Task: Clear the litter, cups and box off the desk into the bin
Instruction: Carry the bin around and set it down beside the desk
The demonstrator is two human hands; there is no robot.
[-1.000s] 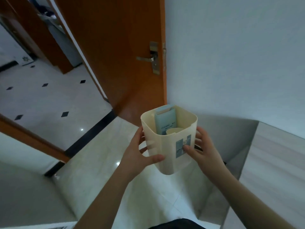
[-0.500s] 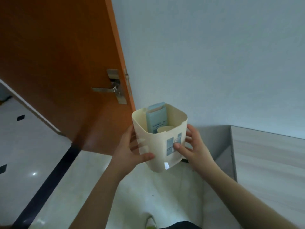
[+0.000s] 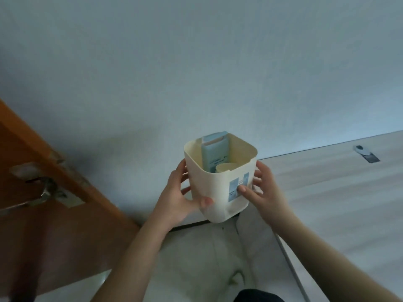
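I hold a cream plastic bin [image 3: 214, 190] up in the air between both hands, over the floor beside the desk's left end. My left hand [image 3: 177, 198] grips its left wall, thumb on the front. My right hand [image 3: 262, 190] grips the right wall, thumb on a blue label. Inside the bin a pale blue box [image 3: 214, 154] stands upright against the back, and the rim of a cream paper cup [image 3: 224, 167] shows in front of it.
The light wood desk [image 3: 340, 199] stretches to the right, with a small white and dark object [image 3: 365, 153] lying near the wall. An orange-brown door [image 3: 50, 216] with a metal handle stands at the left. Pale tiled floor [image 3: 196, 264] lies below the bin.
The view has swung right and the door has slid to the left edge, while more of the desk has come into view. Both hands keep the same grip on the bin.
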